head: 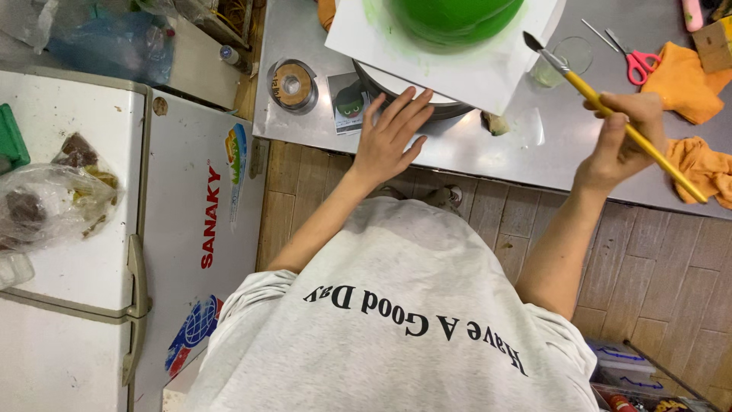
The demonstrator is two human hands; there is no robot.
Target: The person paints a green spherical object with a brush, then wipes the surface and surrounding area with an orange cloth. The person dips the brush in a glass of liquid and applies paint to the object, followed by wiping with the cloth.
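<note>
The person's left hand (pixel 387 136) lies open, fingers spread and pointing away from the body, with the fingertips pressed against the dark rim of a round turntable (pixel 396 91) at the near edge of the steel table (pixel 534 145). On that turntable, just beyond the fingertips, sits a white square board (pixel 473 72), and on the board a smooth green cake (pixel 456 19), its top cut off by the edge of the view. Faint green smudges ring the cake on the board.

The right hand (pixel 621 137) is curled round the handle of a yellow paintbrush (pixel 610 114), pinching it between thumb and fingers; the handle runs back past the wrist, and the dark bristle tip points up and to the left, hanging just off the board's right corner, not touching the cake. Beyond the brush tip stands a small clear glass (pixel 564 59) holding pale liquid. Further out from the right hand lie red-handled scissors (pixel 637 57), and orange cloths (pixel 690 76) are bunched beside and behind that hand.

To the left of the left hand rests a small printed card (pixel 349 103) with a green figure on it, and past that a roll of tape (pixel 292 85) in a clear holder. Well off to the left stands a white chest freezer (pixel 91 252) with plastic bags (pixel 46 202) on its lid
</note>
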